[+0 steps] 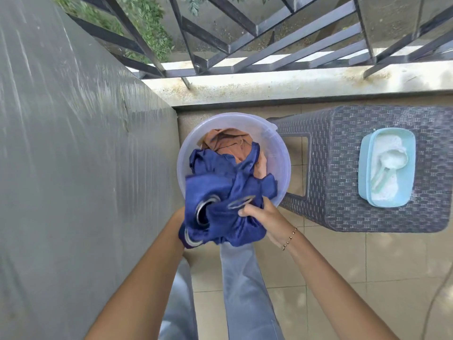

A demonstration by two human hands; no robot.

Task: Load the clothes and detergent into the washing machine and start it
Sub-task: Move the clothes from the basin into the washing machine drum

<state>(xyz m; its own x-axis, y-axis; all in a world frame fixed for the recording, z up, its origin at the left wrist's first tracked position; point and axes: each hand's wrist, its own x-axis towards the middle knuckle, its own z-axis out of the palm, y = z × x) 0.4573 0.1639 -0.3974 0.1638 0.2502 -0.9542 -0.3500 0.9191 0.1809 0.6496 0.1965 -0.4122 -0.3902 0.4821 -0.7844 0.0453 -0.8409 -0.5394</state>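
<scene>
A translucent white bucket [282, 165] stands on the tiled floor against the grey wall, with an orange cloth [228, 143] inside. A dark blue curtain with metal eyelets [220, 192] hangs half out of the bucket over its near rim. My right hand [262, 217] grips the bunched blue fabric from the right. My left hand [180, 217] is mostly hidden under the fabric and holds it from the left. On the stool to the right sits a light blue tub of white detergent powder [387, 168] with a scoop [389, 163] lying in it. No washing machine is in view.
A dark woven plastic stool [343, 197] stands right of the bucket. A grey wall [73, 168] runs along the left. A ledge with a dark metal railing [245, 57] closes the far side. Beige floor tiles [343, 278] lie at lower right.
</scene>
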